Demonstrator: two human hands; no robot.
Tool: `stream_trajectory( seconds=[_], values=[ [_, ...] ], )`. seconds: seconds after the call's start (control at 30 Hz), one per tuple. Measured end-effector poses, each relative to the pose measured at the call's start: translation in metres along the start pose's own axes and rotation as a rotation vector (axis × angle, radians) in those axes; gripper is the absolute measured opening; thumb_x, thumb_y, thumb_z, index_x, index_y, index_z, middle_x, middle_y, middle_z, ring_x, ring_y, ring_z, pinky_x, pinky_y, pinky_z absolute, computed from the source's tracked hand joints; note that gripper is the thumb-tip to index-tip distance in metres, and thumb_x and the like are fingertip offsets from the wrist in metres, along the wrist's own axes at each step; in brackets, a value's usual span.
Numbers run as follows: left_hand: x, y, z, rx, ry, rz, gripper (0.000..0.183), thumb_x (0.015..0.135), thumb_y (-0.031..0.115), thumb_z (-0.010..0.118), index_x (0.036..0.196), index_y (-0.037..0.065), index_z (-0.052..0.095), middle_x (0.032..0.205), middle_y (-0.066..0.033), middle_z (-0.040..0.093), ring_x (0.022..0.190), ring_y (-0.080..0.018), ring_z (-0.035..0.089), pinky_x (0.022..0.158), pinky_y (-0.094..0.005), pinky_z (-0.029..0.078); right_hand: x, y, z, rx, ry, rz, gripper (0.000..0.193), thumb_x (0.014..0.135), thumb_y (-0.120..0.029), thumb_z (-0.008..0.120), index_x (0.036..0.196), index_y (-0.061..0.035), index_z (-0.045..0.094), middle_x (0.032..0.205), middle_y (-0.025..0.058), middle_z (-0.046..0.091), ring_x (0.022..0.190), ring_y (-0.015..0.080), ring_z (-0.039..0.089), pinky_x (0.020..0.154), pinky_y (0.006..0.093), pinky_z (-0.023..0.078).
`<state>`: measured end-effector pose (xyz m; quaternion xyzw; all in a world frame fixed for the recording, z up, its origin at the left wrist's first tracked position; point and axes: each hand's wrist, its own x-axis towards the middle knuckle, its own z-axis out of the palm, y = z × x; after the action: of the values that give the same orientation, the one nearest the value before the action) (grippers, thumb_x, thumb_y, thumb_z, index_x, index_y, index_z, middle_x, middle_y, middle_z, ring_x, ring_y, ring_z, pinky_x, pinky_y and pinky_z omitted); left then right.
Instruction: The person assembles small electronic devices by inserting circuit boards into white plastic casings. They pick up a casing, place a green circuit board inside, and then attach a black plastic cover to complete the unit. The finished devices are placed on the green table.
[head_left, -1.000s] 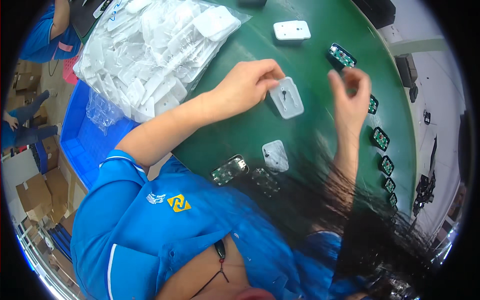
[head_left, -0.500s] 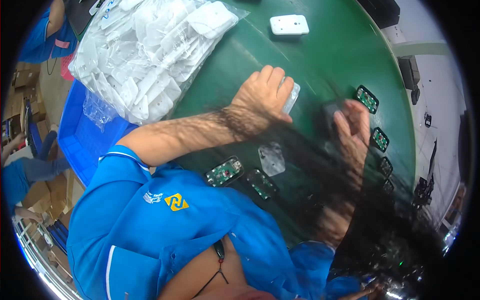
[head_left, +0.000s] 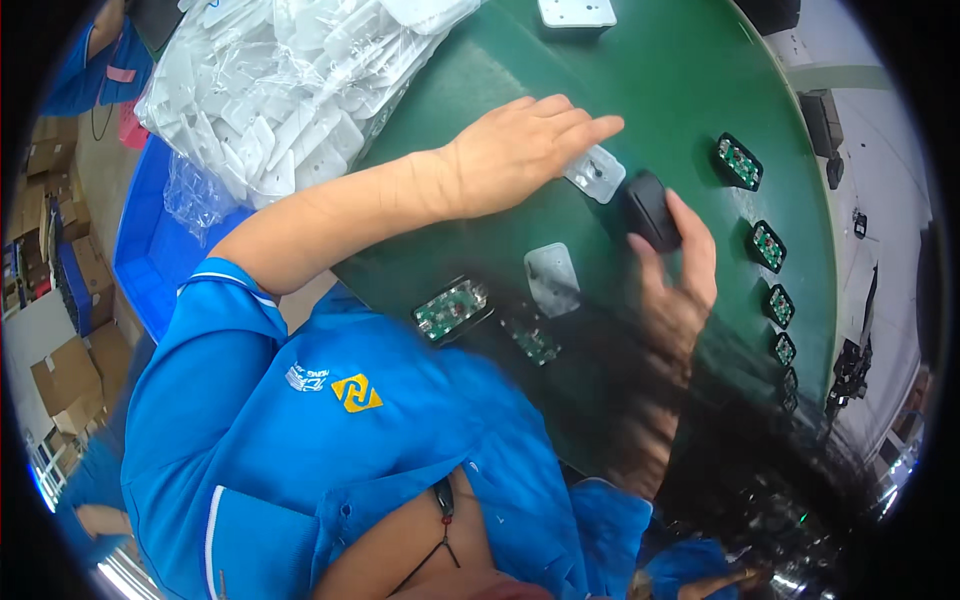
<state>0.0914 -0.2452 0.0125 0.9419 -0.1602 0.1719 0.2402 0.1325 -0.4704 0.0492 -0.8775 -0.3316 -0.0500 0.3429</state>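
Note:
My left hand [head_left: 535, 148] reaches in over the green table, its index finger stretched to the right. A thin white plate with rounded corners [head_left: 602, 176] sticks out from under its fingers, which seem to pinch it; the thumb is hidden. Just right of this plate, my right hand [head_left: 684, 262] grips a black rounded case [head_left: 652, 210] between thumb and fingers. Loose hair blurs part of the right wrist and forearm. Nearer to me lie another white plate [head_left: 552, 280], a black housing with a green circuit board [head_left: 452, 309] and a second such housing [head_left: 531, 337], partly veiled by hair.
Several open black housings with circuit boards [head_left: 739, 162] line the table's right edge. A clear bag of white plates [head_left: 290, 90] stands at the far left, over a blue bin [head_left: 150, 250]. A stack of white plates [head_left: 578, 12] sits at the far edge of view.
The black case in my right hand has come left, close to the white plate. My left index finger has straightened, and more of its plate shows. The whole view has shifted slightly.

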Motion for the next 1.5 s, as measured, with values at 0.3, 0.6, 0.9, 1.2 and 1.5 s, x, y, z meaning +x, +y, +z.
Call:
stream_trajectory(
  seconds=[0.3,0.6,0.9,1.2,1.5],
  values=[
    [-0.017,-0.009,-0.005,-0.159,0.017,-0.002,0.051,0.081,-0.003,0.053,0.130,0.008,0.049,0.132,-0.0086,0.052,0.120,-0.0269,0.050,0.094,-0.0390,0.042,0.037,0.000,0.029,-0.017,-0.147,-0.226,0.048,0.071,0.000,0.068,0.118,-0.0080,0.059,0.112,0.0090,0.061,0.101,0.0285,0.057,0.085,0.0379,0.048],
    [-0.028,-0.014,-0.017,0.107,-0.058,0.077,0.052,0.075,0.011,0.060,0.127,0.010,0.054,0.134,-0.0023,0.052,0.117,-0.0171,0.053,0.087,-0.0296,0.045,0.030,-0.006,0.052,-0.277,-0.121,-0.274,0.046,0.072,0.000,0.066,0.115,-0.0125,0.061,0.111,0.0074,0.060,0.098,0.0265,0.057,0.081,0.0355,0.050],
    [0.005,-0.015,0.004,0.037,0.102,0.109,0.041,0.072,0.014,0.070,0.109,0.003,0.056,0.109,-0.0096,0.059,0.096,-0.0264,0.058,0.078,-0.0362,0.050,0.069,0.013,0.024,0.394,-0.375,0.129,0.034,0.080,-0.016,0.068,0.113,-0.0079,0.064,0.099,0.0060,0.064,0.092,0.0196,0.059,0.083,0.0309,0.046],
    [0.106,-0.033,0.018,-0.461,-0.279,-0.601,0.033,0.092,0.029,0.056,0.097,-0.003,0.064,0.075,-0.0093,0.066,0.061,-0.0149,0.061,0.058,-0.0300,0.049,0.029,0.045,-0.029,0.482,0.318,0.330,0.026,0.095,-0.022,0.056,0.103,0.0007,0.066,0.097,0.0077,0.067,0.092,0.0130,0.061,0.086,0.0259,0.046],
    [0.114,-0.076,0.023,-0.669,-0.400,-0.766,0.034,0.093,0.026,0.052,0.083,-0.005,0.065,0.065,-0.0101,0.067,0.044,-0.0114,0.054,0.039,-0.0227,0.040,-0.098,0.026,-0.082,-0.100,0.224,0.502,0.013,0.083,-0.013,0.068,0.094,-0.0054,0.067,0.088,0.0025,0.063,0.072,0.0108,0.054,0.066,0.0229,0.043]
  ],
)
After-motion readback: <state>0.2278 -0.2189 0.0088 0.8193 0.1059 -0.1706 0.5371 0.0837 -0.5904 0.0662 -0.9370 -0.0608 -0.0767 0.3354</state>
